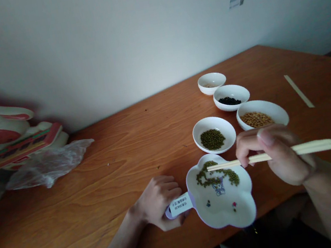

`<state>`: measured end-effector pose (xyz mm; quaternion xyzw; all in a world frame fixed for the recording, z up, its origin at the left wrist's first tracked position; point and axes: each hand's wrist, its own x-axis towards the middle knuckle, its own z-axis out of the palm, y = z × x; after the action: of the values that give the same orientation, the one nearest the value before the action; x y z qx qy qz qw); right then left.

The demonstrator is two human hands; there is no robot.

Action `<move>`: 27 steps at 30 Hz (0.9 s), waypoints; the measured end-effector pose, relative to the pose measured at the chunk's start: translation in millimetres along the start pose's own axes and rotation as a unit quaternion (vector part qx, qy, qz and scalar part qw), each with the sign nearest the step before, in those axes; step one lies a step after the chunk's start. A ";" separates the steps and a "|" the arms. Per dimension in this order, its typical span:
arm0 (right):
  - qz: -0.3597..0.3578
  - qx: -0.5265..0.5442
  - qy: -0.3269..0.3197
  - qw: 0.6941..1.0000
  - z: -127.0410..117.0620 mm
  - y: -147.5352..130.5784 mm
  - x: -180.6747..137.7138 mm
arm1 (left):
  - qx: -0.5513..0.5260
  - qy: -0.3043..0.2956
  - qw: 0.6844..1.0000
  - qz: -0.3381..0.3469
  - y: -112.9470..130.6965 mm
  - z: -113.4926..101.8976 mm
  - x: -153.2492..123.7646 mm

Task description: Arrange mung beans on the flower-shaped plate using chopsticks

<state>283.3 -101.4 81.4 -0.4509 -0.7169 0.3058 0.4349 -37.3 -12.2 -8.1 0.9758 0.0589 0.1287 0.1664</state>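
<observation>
My left hand (161, 201) is curled round the labelled handle of a white flower-shaped dish (224, 210) at the table's near edge. Green beans (216, 175) lie along the dish's far side. My right hand (274, 151) grips a pair of wooden chopsticks (304, 148), held level with their tips over the beans in the dish. Just beyond stands a white bowl of green beans (214, 134).
Three more white bowls stand behind: yellow beans (261, 114), dark beans (231, 96) and a small far bowl (212, 83). A paper chopstick sleeve (299, 91) lies at right. A crumpled plastic bag (47, 165) and a colourful toy (4, 135) sit at left on the wooden table (114, 180).
</observation>
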 end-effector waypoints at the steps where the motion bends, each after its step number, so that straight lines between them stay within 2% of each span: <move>1: 0.004 0.005 0.019 1.000 -4.1 -1.0 -1.2 | 0.001 0.002 1.000 -0.001 0.3 -0.2 0.4; 4: 0.020 0.006 0.081 0.996 -17.1 -4.5 -4.4 | 0.003 0.003 1.000 -0.003 1.0 -1.1 1.4; 6: 0.036 -0.004 0.088 0.995 -22.9 -6.1 -5.9 | 0.004 0.000 1.000 -0.003 0.8 -1.2 1.5; 9: 0.054 -0.018 0.033 0.998 -22.1 -6.8 -6.7 | 0.004 -0.005 1.000 -0.002 0.1 -0.3 0.5; 13: 0.044 -0.010 -0.032 0.998 -7.2 -7.3 -5.3 | 0.006 -0.004 1.000 0.000 0.3 0.4 -0.4; 19: 0.034 -0.023 -0.072 0.997 13.0 -8.3 -0.5 | 0.000 -0.004 1.000 0.004 1.6 -2.0 1.1; 27: 0.048 -0.031 -0.087 0.995 16.0 -11.6 2.5 | 0.006 -0.009 1.000 -0.004 -0.8 -0.2 -0.8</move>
<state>264.0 -104.5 85.0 -0.4701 -0.7386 0.3423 0.3411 -38.2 -11.5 -8.4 0.9776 0.0624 0.1192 0.1617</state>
